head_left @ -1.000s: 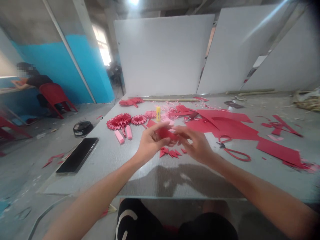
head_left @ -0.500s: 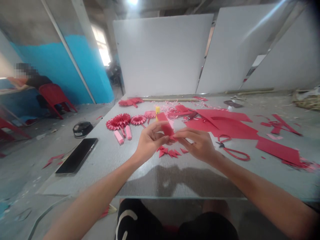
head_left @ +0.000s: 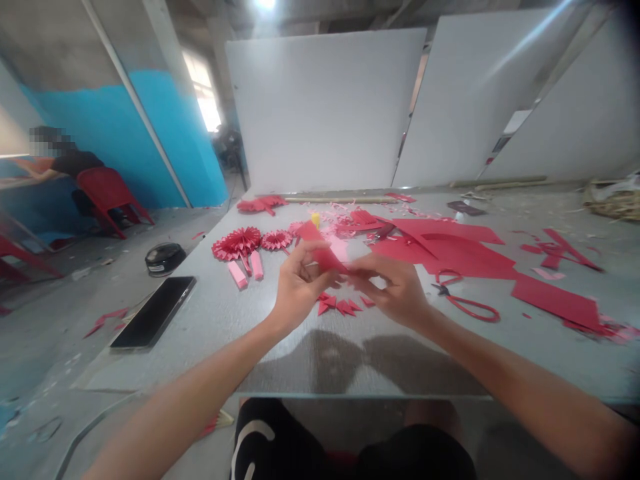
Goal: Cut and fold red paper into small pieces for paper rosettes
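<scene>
Pinching the red paper (head_left: 323, 255) between their fingers (head_left: 370, 265), the left hand (head_left: 299, 293) and right hand (head_left: 395, 291) hold it above the table (head_left: 165, 360); excess pinch force could crease or tear it. Lowered wrists could scatter the cut triangles (head_left: 340, 307) below. The basket (head_left: 613, 208) at the far corner holds pale scraps, too blurred to identify.

**The grey bench (head_left: 210, 333) from my end**
Red card sheets (head_left: 450, 248), red-handled scissors (head_left: 467, 307), paper rosettes (head_left: 236, 243), a black phone (head_left: 153, 312) (plus scattered pink scraps (head_left: 333, 223)).
</scene>
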Action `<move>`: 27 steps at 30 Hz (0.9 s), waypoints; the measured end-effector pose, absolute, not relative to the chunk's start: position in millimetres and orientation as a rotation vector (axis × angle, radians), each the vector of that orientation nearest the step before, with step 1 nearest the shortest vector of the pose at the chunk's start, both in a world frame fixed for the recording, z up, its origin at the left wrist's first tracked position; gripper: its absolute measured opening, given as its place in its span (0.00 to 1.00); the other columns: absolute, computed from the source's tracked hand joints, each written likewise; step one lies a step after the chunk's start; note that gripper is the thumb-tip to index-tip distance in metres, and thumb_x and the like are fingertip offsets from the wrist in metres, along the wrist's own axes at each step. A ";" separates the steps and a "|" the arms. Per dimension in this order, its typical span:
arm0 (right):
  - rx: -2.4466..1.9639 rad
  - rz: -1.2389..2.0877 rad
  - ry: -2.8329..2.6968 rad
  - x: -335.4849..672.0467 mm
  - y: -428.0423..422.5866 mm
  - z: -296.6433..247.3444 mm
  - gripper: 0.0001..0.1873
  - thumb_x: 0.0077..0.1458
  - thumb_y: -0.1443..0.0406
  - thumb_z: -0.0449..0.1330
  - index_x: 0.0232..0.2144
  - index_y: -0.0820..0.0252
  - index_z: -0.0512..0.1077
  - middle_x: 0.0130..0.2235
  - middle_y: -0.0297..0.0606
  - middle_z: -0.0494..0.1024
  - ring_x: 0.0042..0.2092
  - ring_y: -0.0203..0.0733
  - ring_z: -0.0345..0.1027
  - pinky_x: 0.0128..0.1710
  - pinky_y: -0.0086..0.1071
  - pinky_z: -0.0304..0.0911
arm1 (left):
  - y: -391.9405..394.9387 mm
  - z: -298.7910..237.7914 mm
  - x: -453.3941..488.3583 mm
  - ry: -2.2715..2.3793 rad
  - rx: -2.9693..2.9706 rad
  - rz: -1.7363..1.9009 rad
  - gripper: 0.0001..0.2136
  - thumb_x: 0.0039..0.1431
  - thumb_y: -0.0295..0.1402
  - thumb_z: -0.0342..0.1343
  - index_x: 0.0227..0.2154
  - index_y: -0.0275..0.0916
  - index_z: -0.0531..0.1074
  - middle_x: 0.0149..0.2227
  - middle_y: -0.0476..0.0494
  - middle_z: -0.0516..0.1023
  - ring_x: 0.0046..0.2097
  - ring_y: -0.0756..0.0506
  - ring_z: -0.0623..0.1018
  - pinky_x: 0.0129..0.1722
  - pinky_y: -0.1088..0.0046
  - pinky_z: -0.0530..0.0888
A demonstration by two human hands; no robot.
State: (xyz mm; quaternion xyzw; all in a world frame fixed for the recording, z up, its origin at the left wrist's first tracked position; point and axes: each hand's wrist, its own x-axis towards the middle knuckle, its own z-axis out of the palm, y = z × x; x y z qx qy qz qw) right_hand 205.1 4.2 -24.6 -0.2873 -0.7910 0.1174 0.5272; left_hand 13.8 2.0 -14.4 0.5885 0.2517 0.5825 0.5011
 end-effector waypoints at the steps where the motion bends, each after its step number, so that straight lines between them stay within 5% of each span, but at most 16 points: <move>1: -0.679 0.256 -1.886 204.8 4.3 -24.2 0.06 0.61 0.65 0.63 0.41 0.55 0.78 0.37 0.38 0.82 0.30 0.37 0.76 0.31 0.30 0.73 | 1.4 -15.4 13.8 0.611 1.444 1.385 0.23 0.52 0.31 0.68 0.51 0.40 0.67 0.30 0.48 0.81 0.32 0.45 0.83 0.32 0.70 0.81; 5: -0.646 0.180 -1.899 206.2 4.7 -20.0 0.07 0.62 0.68 0.61 0.39 0.55 0.79 0.37 0.38 0.82 0.31 0.37 0.76 0.32 0.31 0.72 | 0.3 -18.8 12.6 0.640 1.556 1.368 0.30 0.51 0.30 0.69 0.56 0.42 0.66 0.29 0.49 0.81 0.31 0.45 0.83 0.31 0.71 0.81; 12: -0.658 0.193 -1.897 206.4 4.6 -18.7 0.07 0.60 0.65 0.64 0.42 0.54 0.79 0.37 0.38 0.82 0.32 0.38 0.76 0.32 0.31 0.73 | 0.5 -19.8 13.9 0.754 1.515 1.502 0.21 0.52 0.31 0.68 0.48 0.38 0.71 0.29 0.48 0.81 0.30 0.46 0.83 0.31 0.71 0.83; 27: -0.775 0.464 -1.811 202.5 2.7 -22.7 0.09 0.62 0.59 0.62 0.36 0.59 0.78 0.29 0.37 0.80 0.25 0.36 0.74 0.26 0.29 0.69 | -0.8 -21.7 18.2 0.725 1.431 1.455 0.18 0.51 0.35 0.69 0.42 0.38 0.69 0.29 0.47 0.81 0.30 0.45 0.83 0.29 0.70 0.82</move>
